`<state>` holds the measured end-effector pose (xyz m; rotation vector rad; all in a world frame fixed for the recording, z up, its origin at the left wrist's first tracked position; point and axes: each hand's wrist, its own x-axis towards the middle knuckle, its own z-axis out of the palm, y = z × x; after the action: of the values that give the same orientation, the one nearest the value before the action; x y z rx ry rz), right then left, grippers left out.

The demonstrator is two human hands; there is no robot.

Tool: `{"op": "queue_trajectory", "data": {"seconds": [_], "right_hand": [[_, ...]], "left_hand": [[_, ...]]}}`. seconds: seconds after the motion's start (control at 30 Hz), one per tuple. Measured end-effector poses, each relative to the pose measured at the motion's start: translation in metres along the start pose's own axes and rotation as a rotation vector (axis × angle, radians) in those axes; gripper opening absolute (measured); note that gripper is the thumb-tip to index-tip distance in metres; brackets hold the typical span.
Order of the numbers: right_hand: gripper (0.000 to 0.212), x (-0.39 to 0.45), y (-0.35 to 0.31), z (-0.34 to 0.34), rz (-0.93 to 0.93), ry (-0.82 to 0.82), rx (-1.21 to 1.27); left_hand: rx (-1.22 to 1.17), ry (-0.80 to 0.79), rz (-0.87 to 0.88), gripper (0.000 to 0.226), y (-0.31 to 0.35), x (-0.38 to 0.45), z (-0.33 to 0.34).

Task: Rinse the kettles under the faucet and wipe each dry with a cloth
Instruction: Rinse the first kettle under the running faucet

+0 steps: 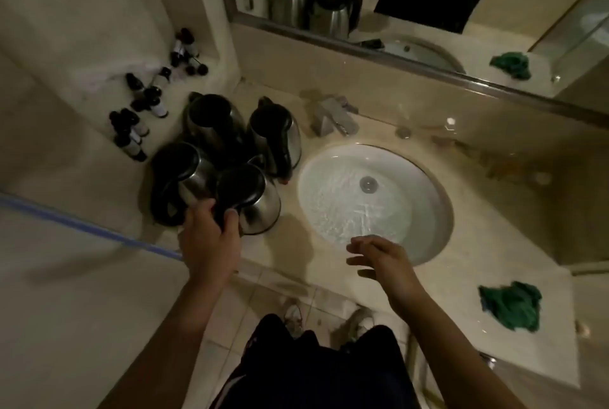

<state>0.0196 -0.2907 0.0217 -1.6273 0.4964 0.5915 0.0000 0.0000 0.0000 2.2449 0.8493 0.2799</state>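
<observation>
At far left, small dark bottles with pale labels stand and lie in a loose scatter on a pale ledge, near the corner of the wall. Just right of them four steel kettles with black lids and handles crowd together on the desk, touching or nearly so: two at the back, two in front. The left hand has its grip clamped on the black handle of the front right kettle, fingers curled round it; the front left kettle sits right against that hand. The faucet rises behind the sink, a round white basin with wet streaks and a metal drain at its middle. The right hand hovers over the basin's near rim, fingers apart and slack, holding nothing. Further right a crumpled green cloth lies on the desk, well apart from the kettles, with the sink between.

The desk is beige stone, the floor below pale tile. A mirror runs along the back wall, repeating the kettles, basin and cloth. The light is dim, so bottle labels are unreadable and the faucet is blurred.
</observation>
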Motion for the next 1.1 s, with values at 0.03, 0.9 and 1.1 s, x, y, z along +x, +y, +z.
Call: {"op": "queue_trajectory", "data": {"seconds": [0.03,0.9,1.1], "right_hand": [[0.016,0.003,-0.003,0.004,-0.006,-0.006,0.012],[0.013,0.023,-0.007,0.023,0.026,-0.039,-0.053],[0.013,0.048,-0.019,0.000,-0.098,0.056,-0.189]], "left_hand": [[-0.041,-0.090,-0.058,0.037,-0.001,0.009,0.004],[-0.920,-0.547,-0.464,0.047,0.028,-0.023,0.029],[-0.728,-0.566,-0.285,0.044,0.060,-0.011,0.059]]}}
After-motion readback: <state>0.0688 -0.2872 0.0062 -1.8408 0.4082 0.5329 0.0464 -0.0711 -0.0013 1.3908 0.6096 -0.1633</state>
